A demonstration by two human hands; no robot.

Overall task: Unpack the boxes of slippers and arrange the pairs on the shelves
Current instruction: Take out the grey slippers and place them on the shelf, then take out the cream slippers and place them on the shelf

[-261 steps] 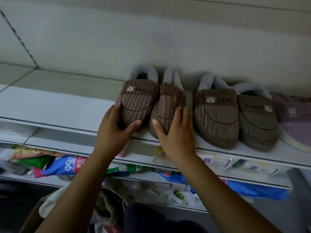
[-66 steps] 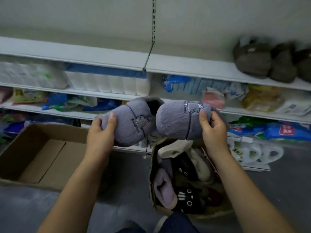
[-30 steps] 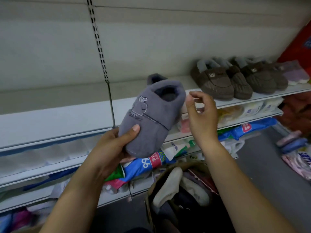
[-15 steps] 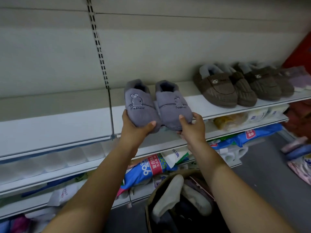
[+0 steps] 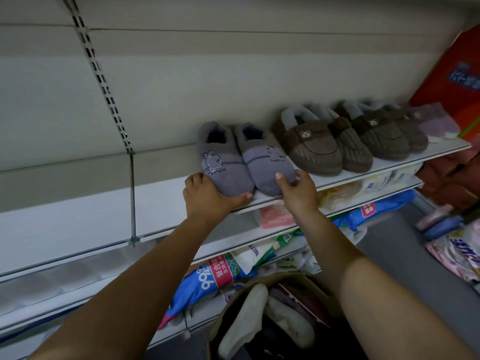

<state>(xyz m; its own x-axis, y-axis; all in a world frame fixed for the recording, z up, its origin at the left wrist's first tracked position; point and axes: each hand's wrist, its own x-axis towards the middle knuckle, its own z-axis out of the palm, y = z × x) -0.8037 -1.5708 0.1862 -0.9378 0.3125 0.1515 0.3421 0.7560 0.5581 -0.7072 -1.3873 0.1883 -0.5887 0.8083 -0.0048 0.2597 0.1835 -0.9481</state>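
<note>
Below the top shelf (image 5: 161, 203), nearest the camera, a cardboard box (image 5: 226, 307) stands open with loose slippers inside, a cream slipper (image 5: 244, 315) uppermost. Bagged goods, among them a blue packet (image 5: 207, 279), fill the tiers directly under the top shelf.

At the front edge of the top shelf, both hands hold the grey rabbit slippers (image 5: 226, 167). The left hand (image 5: 207, 197) cups the toe of one slipper, thumb along the front. The right hand (image 5: 296, 194) pinches the toe of the other, thumb on top. The pair sits soles-down on the top shelf, side by side and touching, toes outward.

Further right along the top shelf:
- a brown bear pair (image 5: 311, 146), just beside the grey pair
- a second brown bear pair (image 5: 376, 136)
- a lilac pair (image 5: 436, 123)

A red carton (image 5: 457, 74) stands beyond the top shelf's right end.

Step in hand: seating and squaring the grey pair. Probable next move: release both toes, check alignment with the brown pairs, then reach below the top shelf into the box for another matching pair. The top shelf's bare left stretch offers room.
</note>
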